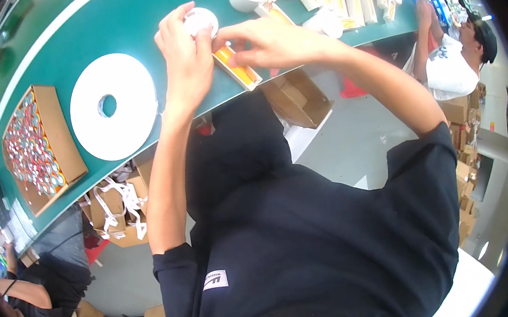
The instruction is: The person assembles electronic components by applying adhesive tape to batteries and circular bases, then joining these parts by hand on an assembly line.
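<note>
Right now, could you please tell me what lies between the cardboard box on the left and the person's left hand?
In the head view, a large white disc lies on the green table between the cardboard box and the left hand.

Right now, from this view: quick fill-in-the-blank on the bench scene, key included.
1. The workbench top is coloured ____.
2. In the picture, the large white disc-shaped roll lies to the ____ of the open cardboard box.
3. That roll has a round ____ through its middle.
4. The small round piece in the left hand is coloured ____.

Missing words: green; right; hole; white.
</note>
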